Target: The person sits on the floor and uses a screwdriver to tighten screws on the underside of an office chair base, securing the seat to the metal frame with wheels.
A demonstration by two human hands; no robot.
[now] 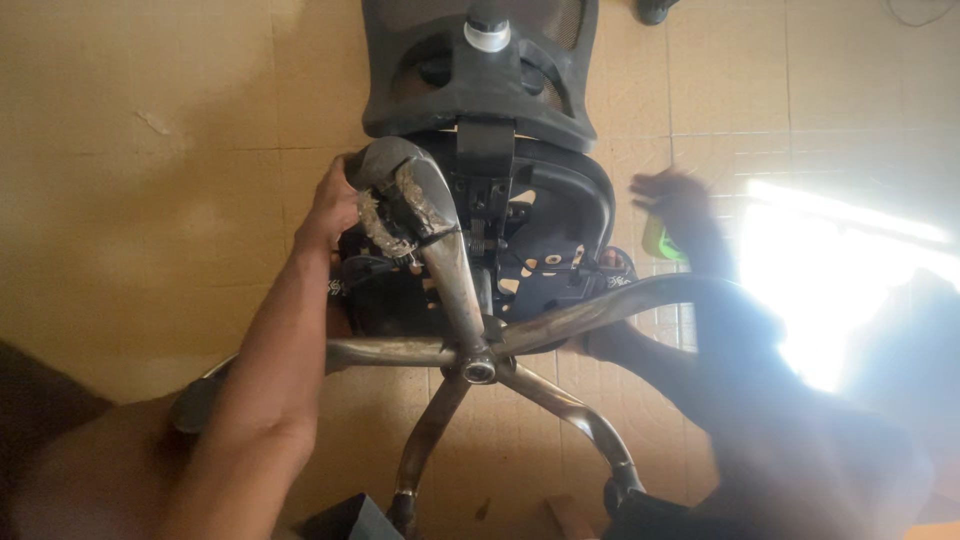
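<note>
An office chair lies upended on the tiled floor, its metal star base (478, 368) toward me and its black mesh back (480, 70) farther off. My left hand (330, 205) grips the end of the upper base leg (405, 185), which is scuffed and caked with grime. My right hand (675, 205) hovers at the chair's right side, blurred, closed around a small green object (655, 240). The black seat mechanism (520, 240) shows between the two hands.
Beige floor tiles (150, 150) surround the chair. Strong glare (840, 270) washes out the right side. A dark object (345, 520) sits at the bottom edge near a caster, and another dark item (655, 10) at the top edge.
</note>
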